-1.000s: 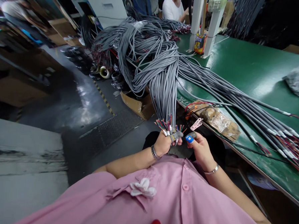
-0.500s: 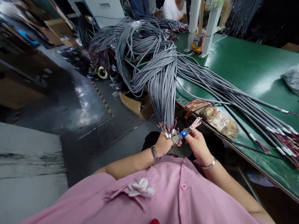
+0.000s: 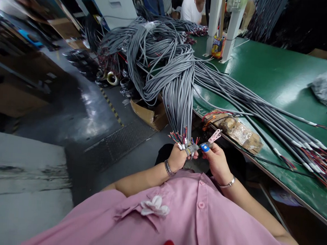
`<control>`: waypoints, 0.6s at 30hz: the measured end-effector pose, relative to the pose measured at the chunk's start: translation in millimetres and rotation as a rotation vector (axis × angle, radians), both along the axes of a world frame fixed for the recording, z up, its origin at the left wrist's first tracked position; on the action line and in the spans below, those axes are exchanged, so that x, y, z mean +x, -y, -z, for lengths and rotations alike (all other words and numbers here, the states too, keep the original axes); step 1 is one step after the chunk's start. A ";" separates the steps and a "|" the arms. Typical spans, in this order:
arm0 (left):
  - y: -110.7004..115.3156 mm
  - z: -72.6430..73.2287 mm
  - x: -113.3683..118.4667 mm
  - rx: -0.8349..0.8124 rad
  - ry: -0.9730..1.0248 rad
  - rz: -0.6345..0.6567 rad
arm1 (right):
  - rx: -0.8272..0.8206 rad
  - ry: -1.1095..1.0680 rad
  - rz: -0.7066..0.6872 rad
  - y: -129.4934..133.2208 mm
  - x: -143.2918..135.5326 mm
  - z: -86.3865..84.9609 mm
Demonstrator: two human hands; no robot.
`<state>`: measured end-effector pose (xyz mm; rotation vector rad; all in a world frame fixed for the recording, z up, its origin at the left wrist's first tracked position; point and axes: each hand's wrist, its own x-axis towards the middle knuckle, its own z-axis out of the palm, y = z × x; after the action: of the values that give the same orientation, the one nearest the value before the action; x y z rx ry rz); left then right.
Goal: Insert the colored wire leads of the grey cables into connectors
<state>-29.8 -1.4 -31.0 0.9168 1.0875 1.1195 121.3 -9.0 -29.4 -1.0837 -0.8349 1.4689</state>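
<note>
My left hand (image 3: 177,158) is closed round the ends of a bundle of grey cables (image 3: 178,101). Splayed coloured wires (image 3: 179,137) and white sleeves stick out above its fingers. A grey ribbed cover (image 3: 192,150) appears to wrap its thumb. My right hand (image 3: 217,160) is beside it, fingers pinched together, with a blue piece (image 3: 205,147) at the thumb tip. A small tool with pink looped handles (image 3: 214,136) projects from that hand; its working end is hidden. Whether it touches a wire is too small to tell.
More grey cables with stripped ends (image 3: 312,152) lie along the green table (image 3: 278,70). A taped wooden block (image 3: 241,132) sits at its near edge. A cardboard box (image 3: 146,114) stands on the floor below the cables. A person (image 3: 191,9) is at the far side.
My right hand has shifted slightly right, away from my left, its thumb turning so more of the blue piece shows. The wires in my left hand have spread and tilted left.
</note>
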 end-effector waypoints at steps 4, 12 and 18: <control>0.6 -1.3 -0.5 0.005 0.027 -0.008 | 0.042 0.004 -0.018 2.7 4.1 0.5; 0.8 -4.7 -2.3 0.021 -0.009 0.050 | -0.037 -0.192 -0.096 4.1 16.0 0.8; 3.1 -2.1 -3.9 0.090 -0.105 0.141 | 0.026 -0.092 -0.178 -0.5 5.1 -15.8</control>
<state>-33.7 -4.5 -28.9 1.1168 1.0466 1.0196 126.4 -8.4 -13.6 -0.9338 -0.9007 1.6394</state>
